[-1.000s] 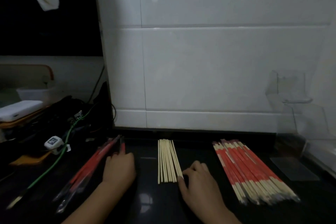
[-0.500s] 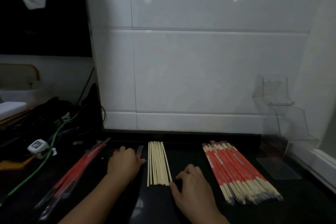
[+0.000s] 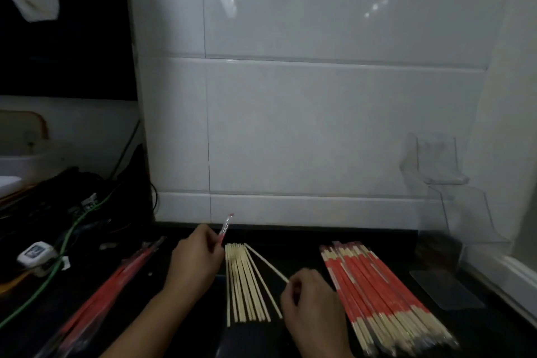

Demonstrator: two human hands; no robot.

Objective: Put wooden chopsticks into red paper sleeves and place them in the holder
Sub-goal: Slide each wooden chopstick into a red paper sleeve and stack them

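Chopstick (image 3: 266,264): one bare stick, near end pinched in the right hand (image 3: 312,296), far end angled up and left over the top of the bare pile.
Right grip: fingers curled tight round the stick's near end; only that one stick appears to be held.
Sleeve (image 3: 225,229): one red sleeve in the left hand (image 3: 194,263), tip tilted up toward the wall, clear of the counter.
Left grip: fingers closed in a pinch on the sleeve's lower part; whether the mouth is open cannot be told.
Bare pile (image 3: 245,285): loose sticks lying side by side on the counter (image 3: 290,237), between the two hands.
Sleeve stock (image 3: 116,279): empty red sleeves in clear wrap, left of the left hand.
Done pile (image 3: 383,296): sleeved sticks fanned out right of the right hand, wood ends toward the person.
Holder (image 3: 453,197): clear stand at the right by the wall, nothing visible in it.
Step, judged: bringing stick tip to sleeve mouth.
Method: a second stick is probably needed for a pair; square both tips first.
Method: hold the sleeve near its mouth so it stays stiff, and feed along its axis.
Risk: angled entry may crease or tear the paper.
Risk: the raised stick may sweep the bare pile out of line.
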